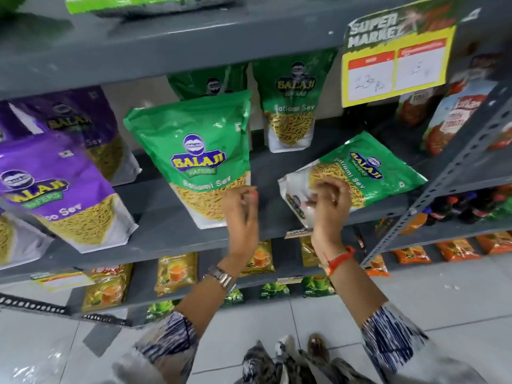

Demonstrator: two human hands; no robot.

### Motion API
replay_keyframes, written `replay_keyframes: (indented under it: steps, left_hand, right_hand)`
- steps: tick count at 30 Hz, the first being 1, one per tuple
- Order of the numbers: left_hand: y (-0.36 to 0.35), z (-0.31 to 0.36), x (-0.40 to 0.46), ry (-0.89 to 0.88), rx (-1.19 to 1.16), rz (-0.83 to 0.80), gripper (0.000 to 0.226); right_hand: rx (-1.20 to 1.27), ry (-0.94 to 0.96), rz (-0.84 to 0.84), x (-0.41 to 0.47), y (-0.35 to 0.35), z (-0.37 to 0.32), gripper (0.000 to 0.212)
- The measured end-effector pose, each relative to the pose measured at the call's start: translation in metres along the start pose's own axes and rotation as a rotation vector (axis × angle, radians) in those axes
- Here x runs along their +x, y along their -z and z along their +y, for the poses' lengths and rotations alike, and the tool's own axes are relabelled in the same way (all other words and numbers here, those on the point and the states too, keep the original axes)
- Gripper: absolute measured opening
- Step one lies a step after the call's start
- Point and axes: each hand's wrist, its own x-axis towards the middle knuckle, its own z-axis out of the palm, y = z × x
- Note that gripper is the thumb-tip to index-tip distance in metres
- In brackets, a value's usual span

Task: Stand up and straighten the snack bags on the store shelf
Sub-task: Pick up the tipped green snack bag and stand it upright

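I see the front green plastic Ratlami Sev bag already upright on the grey metal shelf, like the purple sev bags to its left. One green sev bag lies toppled on its side at the right, so that one is left. My right hand is at its white bottom corner, motion-blurred; I cannot tell its grip. My left hand hovers loosely curled, holding nothing, just beside the upright bag.
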Motion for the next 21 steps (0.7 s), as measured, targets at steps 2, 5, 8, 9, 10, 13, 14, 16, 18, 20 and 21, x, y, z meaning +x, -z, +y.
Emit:
replay_keyframes:
  steps: [2, 5, 8, 9, 10, 13, 14, 16, 18, 20, 21]
  left_hand:
    - [-0.03, 0.01, 0.01, -0.133, 0.161, -0.168, 0.021]
    - [-0.071, 0.024, 0.038, -0.149, 0.284, -0.336, 0.033]
    - [-0.106, 0.027, 0.072, 0.017, 0.468, -0.518, 0.038]
    - [-0.117, 0.028, 0.083, 0.105, 0.543, -0.62, 0.039]
    - [-0.127, 0.03, 0.092, 0.155, 0.61, -0.729, 0.04]
    - [-0.151, 0.032, 0.113, 0.284, 0.567, -0.902, 0.03]
    - [-0.156, 0.031, 0.118, 0.366, 0.512, -0.915, 0.024]
    - [-0.163, 0.027, 0.124, 0.48, 0.432, -0.914, 0.01]
    - [-0.168, 0.022, 0.125, 0.532, 0.363, -0.887, 0.012]
    - [-0.17, 0.018, 0.121, 0.53, 0.271, -0.796, 0.019]
    - [-0.169, 0.016, 0.118, 0.535, 0.219, -0.761, 0.016]
  right_hand:
    - [0.03, -0.011, 0.199, 0.012, 0.02, 0.0, 0.025]
    - [0.026, -0.148, 0.419, 0.032, 0.044, 0.004, 0.018]
    - [-0.107, -0.278, 0.402, 0.045, 0.063, 0.014, 0.023]
    - [-0.061, -0.342, 0.368, 0.045, 0.067, 0.016, 0.024]
    - [0.021, -0.407, 0.329, 0.044, 0.068, 0.016, 0.025]
    - [0.117, -0.48, 0.24, 0.044, 0.072, 0.019, 0.031]
    - [0.12, -0.477, 0.225, 0.045, 0.073, 0.02, 0.034]
    - [0.128, -0.472, 0.235, 0.049, 0.075, 0.017, 0.034]
    - [0.143, -0.473, 0.23, 0.054, 0.078, 0.014, 0.025]
    - [0.139, -0.451, 0.222, 0.058, 0.081, 0.009, 0.024]
    - [0.141, -0.436, 0.225, 0.059, 0.083, 0.008, 0.025]
